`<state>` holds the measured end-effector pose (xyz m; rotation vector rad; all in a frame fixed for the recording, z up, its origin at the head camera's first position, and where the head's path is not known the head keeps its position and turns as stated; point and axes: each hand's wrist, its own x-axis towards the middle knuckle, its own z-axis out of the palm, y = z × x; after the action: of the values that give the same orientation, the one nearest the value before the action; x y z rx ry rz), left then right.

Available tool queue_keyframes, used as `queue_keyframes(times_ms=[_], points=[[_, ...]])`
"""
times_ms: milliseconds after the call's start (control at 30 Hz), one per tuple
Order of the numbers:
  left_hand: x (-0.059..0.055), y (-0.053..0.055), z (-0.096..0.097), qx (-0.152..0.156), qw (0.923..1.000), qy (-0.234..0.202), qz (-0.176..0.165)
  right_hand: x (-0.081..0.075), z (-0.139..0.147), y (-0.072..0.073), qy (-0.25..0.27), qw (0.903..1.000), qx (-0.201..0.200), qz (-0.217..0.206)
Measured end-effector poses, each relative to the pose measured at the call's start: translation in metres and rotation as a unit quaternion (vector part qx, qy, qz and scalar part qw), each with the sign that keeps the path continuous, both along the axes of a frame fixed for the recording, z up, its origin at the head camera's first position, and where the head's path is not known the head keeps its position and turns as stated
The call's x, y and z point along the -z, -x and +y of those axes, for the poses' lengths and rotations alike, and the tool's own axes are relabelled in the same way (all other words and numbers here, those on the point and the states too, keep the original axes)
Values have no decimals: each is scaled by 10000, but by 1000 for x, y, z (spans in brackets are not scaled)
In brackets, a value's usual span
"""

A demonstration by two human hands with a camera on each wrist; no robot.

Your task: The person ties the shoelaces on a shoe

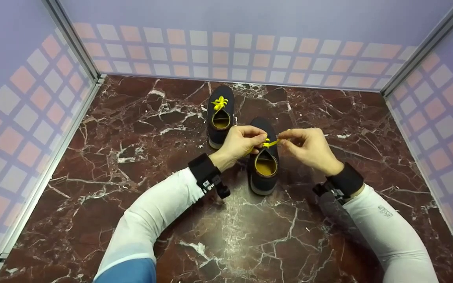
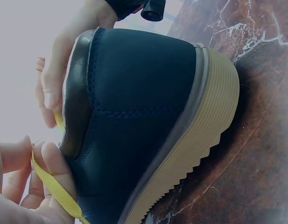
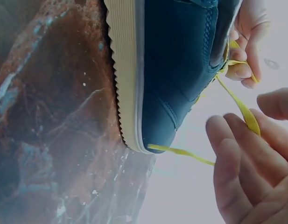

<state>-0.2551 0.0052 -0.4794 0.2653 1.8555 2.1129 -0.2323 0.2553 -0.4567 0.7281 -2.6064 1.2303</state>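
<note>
A dark shoe (image 1: 263, 185) with a pale ridged sole stands between the hands, its toe pointing away. My left hand (image 1: 236, 145) pinches one end of its yellow shoelace (image 2: 59, 190) between thumb and fingertips, just over the left side of the lacing. To the right, the other length of shoelace (image 3: 238, 105) runs from the lacing to my right hand (image 1: 311, 150), whose bent fingers hold it. Past these fingers, a loose tail trails across the toe in the right wrist view. The shoe's opening shows a yellow insole (image 1: 266, 167).
A matching shoe (image 1: 212, 133), its yellow laces tied in a bow (image 1: 220, 103), stands farther back on the left. Both are on a dark red marbled surface (image 1: 132, 157). Checkered panels (image 1: 234, 51) enclose the back and both sides.
</note>
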Motion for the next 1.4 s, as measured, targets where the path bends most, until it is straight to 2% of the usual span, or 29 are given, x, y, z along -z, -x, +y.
queue_keyframes(times_ms=[233,667,833,1067,1233,1400], points=[[0,0,0,-25,9999,-34,129,-10,-10,5,28,9983,141,564],[1,-2,-1,-129,9995,-62,294,-36,-39,26,90,9939,39,1097],[1,-5,-1,-252,9987,-5,444,-42,-55,31,130,9956,-84,926],[1,-8,-2,-299,9968,175,725,-39,-71,41,-159,9964,-285,785],[3,-11,-3,-360,9970,106,678,-35,-78,45,-527,9969,-559,177],[4,-12,-3,-412,9967,36,697,-33,-79,48,-909,9915,-732,-577]])
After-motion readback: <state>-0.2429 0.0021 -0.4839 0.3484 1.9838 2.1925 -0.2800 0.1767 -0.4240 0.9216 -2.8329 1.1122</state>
